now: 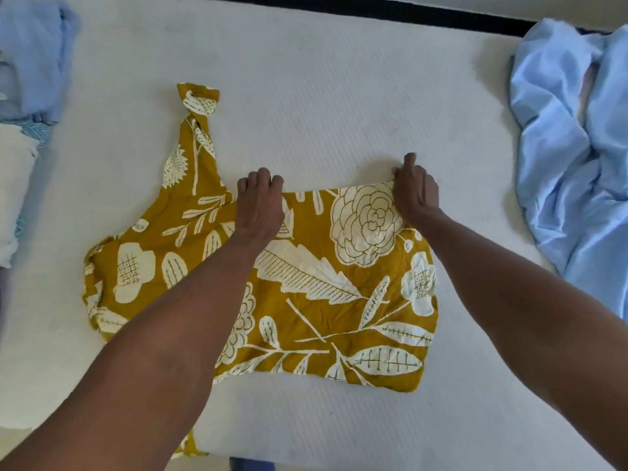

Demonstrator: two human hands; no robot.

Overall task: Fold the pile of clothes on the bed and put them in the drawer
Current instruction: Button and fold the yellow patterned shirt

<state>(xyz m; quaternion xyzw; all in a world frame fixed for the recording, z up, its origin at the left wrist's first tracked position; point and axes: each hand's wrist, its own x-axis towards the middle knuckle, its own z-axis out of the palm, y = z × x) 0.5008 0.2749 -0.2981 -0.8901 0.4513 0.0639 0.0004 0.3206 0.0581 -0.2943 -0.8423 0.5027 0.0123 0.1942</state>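
A mustard-yellow garment [306,283] with a white flower and leaf print lies spread on the white bed [323,96], roughly in the middle of the view, with its far edge doubled into a fold. One strap with a knotted end runs away from the person on the left side, and a corner of the cloth hangs over the near edge of the bed at the bottom. The left hand [260,202] rests on the far fold near the base of that strap, its fingers bent over the edge of the cloth and gripping it. The right hand [414,190] is at the far right corner of the fold, where thumb and fingers pinch the cloth; one finger sticks out past the edge onto the bed. Both forearms reach across the garment from the near side. To the right, well apart from the garment, a crumpled light blue cloth [574,147] lies on the bed. At the left edge sits a pile of clothes [27,96], pale blue and white, partly cut off by the view. A dark strip runs along the far side of the bed.
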